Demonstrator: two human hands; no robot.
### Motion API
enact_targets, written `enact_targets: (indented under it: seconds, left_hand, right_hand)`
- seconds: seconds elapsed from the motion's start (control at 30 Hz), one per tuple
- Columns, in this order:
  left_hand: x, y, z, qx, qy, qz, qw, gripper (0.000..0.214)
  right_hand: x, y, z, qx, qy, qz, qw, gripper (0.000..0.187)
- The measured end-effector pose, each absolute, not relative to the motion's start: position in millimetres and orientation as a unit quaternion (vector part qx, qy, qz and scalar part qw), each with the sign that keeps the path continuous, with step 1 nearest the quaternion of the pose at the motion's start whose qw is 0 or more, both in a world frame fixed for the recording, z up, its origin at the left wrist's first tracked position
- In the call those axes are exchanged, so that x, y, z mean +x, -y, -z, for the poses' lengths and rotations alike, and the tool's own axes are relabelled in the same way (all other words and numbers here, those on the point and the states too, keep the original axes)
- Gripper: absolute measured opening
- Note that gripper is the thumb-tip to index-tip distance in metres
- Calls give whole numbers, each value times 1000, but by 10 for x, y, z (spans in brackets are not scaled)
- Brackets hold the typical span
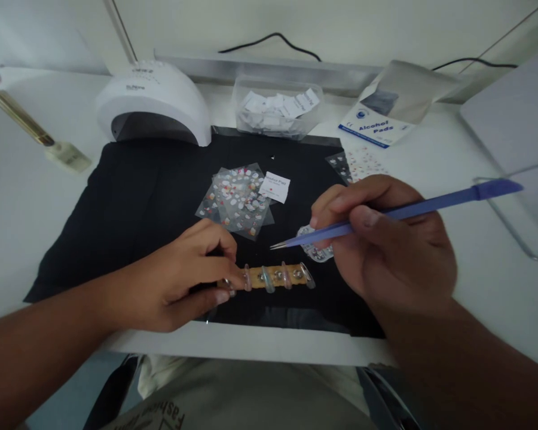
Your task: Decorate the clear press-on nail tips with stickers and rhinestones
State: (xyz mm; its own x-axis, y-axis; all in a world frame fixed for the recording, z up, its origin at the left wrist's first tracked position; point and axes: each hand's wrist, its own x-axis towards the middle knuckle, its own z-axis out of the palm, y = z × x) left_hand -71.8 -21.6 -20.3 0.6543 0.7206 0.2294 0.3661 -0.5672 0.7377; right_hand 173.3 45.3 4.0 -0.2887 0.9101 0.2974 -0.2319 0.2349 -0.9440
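Observation:
My left hand (186, 275) rests on the black mat (143, 197), fingers pinched on the left end of a wooden strip (275, 276) that carries several clear nail tips. My right hand (390, 245) grips blue tweezers (399, 214). Their closed point hovers just above the strip, near its middle. A small sticker sheet (316, 251) lies partly hidden under my right hand. Nothing visible sits in the tweezer tips.
A white nail lamp (155, 101) stands at the back left. Sticker sheets (235, 200) and a small wipe packet (274, 187) lie mid-mat. Behind are a clear box of pads (275, 107) and an Alcohol Pads pouch (385, 113). A brush (36, 134) lies left.

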Motion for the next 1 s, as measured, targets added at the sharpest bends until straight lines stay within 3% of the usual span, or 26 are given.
enact_targets:
  seconds: [0.23, 0.53, 0.6, 0.73, 0.9, 1.0]
  left_hand:
    - [-766, 178, 223, 827, -339, -310, 325, 18]
    - [-893, 234, 144, 785, -478, -361, 161, 17]
    - [-921, 202, 15, 774, -538, -303, 141, 19]
    - [-804, -97, -149, 758, -635, -88, 119, 49]
    - [-432, -425, -37, 737, -671, -29, 73, 74]
    - [-330, -440, 42, 729, -681, -24, 65, 78]
  right_hand:
    - [1760, -457, -21, -278, 584, -552, 525, 14]
    - [1739, -556, 89, -286, 539, -584, 536, 19]
    - [1722, -606, 137, -299, 522, -581, 547, 16]
    - [1700, -689, 209, -319, 477, -573, 585, 15]
    - [1711, -719, 233, -333, 437, -556, 624, 18]
    - [1719, -695, 226, -341, 424, -560, 625, 17]
